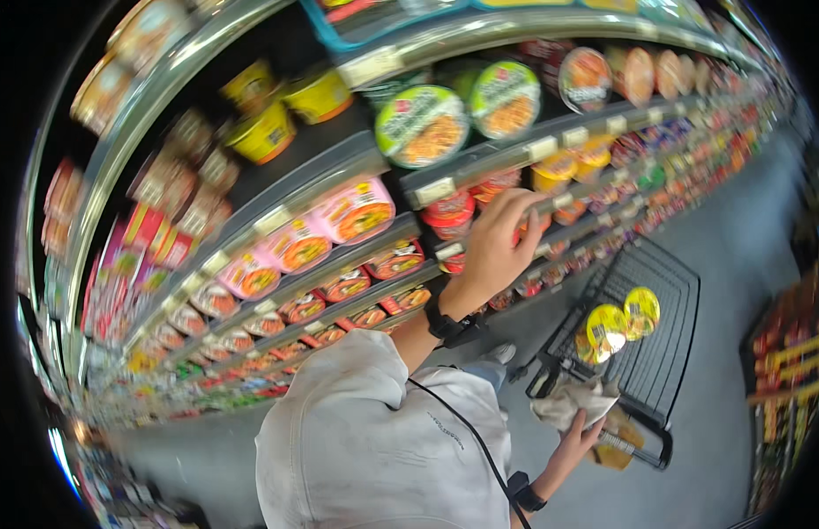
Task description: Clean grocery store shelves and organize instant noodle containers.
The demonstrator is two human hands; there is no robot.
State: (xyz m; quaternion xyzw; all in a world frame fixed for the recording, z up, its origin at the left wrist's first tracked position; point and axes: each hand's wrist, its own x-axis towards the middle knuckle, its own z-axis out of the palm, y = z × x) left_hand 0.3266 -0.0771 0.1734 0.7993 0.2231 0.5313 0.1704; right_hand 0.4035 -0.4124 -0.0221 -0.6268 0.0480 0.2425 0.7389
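Note:
My left hand (499,241), slightly blurred, reaches toward the shelf with its fingers bent and its thumb apart. Red instant-noodle cups (447,215) sit beside and behind it; I see nothing held in it. Lower right, my right hand (577,442) rests at the handle (624,448) of a black wire shopping cart (674,330). A crumpled pale cloth (571,402) drapes there, against the thumb and fingers. Yellow-lidded noodle cups (606,327) lie in the cart basket, one lid (641,309) slightly apart from the rest.
Tiered shelves curve along the left and top, with pink noodle bowls (353,210), green-lidded bowls (423,125) and yellow cups (261,132). Another stocked display (790,357) stands at the right. Grey floor (720,244) runs between them. A black cable (466,433) hangs across my sweatshirt.

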